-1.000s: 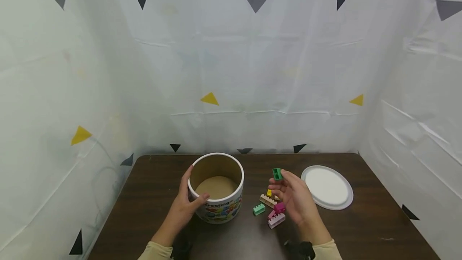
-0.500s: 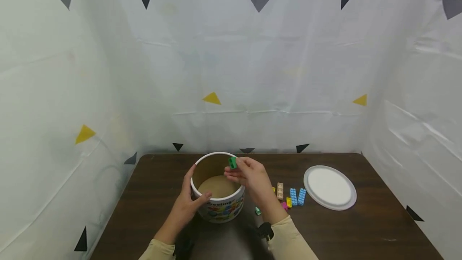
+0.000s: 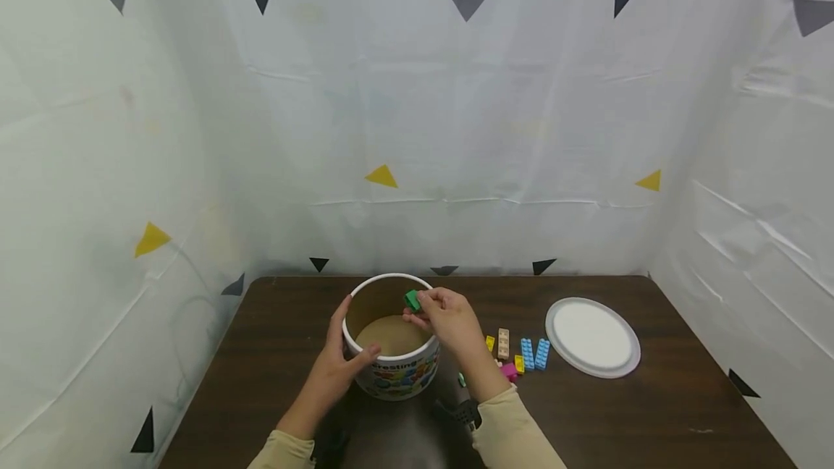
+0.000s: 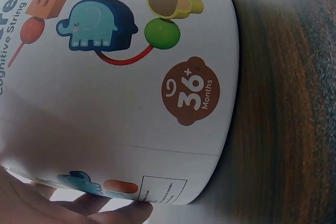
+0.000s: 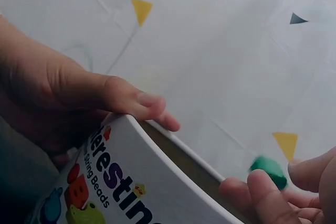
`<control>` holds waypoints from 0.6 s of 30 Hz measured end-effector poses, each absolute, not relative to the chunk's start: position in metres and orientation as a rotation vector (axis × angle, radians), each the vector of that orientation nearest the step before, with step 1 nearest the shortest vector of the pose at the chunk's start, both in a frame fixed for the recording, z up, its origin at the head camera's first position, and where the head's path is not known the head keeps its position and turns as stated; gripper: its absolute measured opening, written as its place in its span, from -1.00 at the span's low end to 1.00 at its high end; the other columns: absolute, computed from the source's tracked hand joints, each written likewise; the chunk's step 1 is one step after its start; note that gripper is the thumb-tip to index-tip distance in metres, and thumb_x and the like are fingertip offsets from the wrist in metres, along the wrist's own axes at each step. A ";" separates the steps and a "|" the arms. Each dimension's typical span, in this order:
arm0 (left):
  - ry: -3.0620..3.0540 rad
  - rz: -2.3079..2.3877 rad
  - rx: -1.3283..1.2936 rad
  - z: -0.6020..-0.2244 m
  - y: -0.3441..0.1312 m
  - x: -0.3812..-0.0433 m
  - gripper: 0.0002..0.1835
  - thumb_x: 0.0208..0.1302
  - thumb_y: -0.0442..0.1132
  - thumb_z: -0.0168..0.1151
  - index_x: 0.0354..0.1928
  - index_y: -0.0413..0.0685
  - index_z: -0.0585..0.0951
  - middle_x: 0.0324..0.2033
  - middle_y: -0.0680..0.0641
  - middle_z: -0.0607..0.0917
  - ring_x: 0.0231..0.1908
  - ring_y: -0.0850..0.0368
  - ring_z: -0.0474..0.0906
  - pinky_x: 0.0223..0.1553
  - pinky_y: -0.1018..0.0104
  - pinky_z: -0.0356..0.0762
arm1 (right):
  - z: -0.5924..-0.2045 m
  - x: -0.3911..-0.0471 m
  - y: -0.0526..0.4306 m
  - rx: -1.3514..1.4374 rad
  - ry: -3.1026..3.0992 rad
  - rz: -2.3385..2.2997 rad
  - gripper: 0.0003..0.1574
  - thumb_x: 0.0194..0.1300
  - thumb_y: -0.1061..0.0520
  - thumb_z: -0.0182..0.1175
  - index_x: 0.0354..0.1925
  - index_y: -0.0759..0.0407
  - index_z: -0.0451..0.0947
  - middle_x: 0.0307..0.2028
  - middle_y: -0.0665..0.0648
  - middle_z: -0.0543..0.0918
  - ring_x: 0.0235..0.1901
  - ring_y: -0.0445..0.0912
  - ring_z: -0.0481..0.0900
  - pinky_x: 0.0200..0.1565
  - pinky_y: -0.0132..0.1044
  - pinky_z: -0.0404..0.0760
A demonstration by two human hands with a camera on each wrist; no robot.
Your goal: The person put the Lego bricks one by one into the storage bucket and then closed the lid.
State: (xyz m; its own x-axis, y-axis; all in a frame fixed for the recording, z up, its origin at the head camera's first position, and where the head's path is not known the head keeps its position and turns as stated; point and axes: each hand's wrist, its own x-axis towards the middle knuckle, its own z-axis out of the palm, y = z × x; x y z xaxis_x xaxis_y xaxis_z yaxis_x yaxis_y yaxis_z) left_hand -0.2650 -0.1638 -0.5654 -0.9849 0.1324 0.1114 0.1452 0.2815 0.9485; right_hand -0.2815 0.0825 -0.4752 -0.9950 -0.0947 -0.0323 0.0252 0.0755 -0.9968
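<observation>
A round white tub (image 3: 399, 376) with a printed picture band stands on the table, its top uncovered and its inside bare. My left hand (image 3: 334, 375) grips it from the left, thumb over the near rim and fingers along the far side. In the left wrist view, fingertips (image 4: 123, 214) lie against the printed wall. Over the tub's mouth, at its right rim, my right hand (image 3: 452, 320) pinches a small green toy brick (image 3: 413, 301) between thumb and fingers. The right wrist view has the green brick (image 5: 269, 171) at the fingertips, just above the rim.
Right of the tub lie several toy bricks: a tan one (image 3: 504, 344), two light blue bricks (image 3: 542, 355), small yellow ones (image 3: 519, 364) and a magenta one (image 3: 509, 372), partly behind my right forearm. A round white lid (image 3: 593, 337) lies farther right on the dark wooden table (image 3: 651, 411).
My right hand has carried the green brick leftward from above the loose bricks to over the tub, then tilted it slightly lower. The left hand has stayed on the tub.
</observation>
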 end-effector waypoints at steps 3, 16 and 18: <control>-2.513 -1.845 -0.268 -0.565 -0.164 -0.265 0.10 0.39 0.04 0.48 0.71 0.72 -0.08 0.72 -0.16 0.13 0.59 -0.39 0.25 0.46 -0.47 0.27 | -0.473 -0.282 0.082 -0.062 2.214 -2.086 -0.57 0.70 0.00 0.17 0.13 0.37 0.66 -0.10 0.31 0.86 -0.07 0.04 0.88 0.07 -0.20 0.78; -2.535 -1.853 -0.235 -0.563 -0.163 -0.264 0.11 0.38 0.15 0.48 0.71 0.71 -0.10 0.73 -0.17 0.11 0.63 -0.38 0.19 0.50 -0.54 0.18 | -0.472 -0.287 0.086 -0.036 2.053 -2.138 -0.58 0.69 0.02 0.18 0.11 0.39 0.65 -0.03 0.35 0.85 -0.01 0.04 0.88 0.08 -0.25 0.78; -2.535 -1.854 -0.238 -0.563 -0.163 -0.264 0.11 0.38 0.16 0.48 0.71 0.72 -0.09 0.73 -0.15 0.11 0.63 -0.38 0.19 0.50 -0.54 0.18 | -0.472 -0.286 0.087 -0.041 2.035 -2.158 -0.58 0.68 0.02 0.19 0.11 0.40 0.64 -0.02 0.36 0.85 0.00 0.04 0.88 0.08 -0.26 0.78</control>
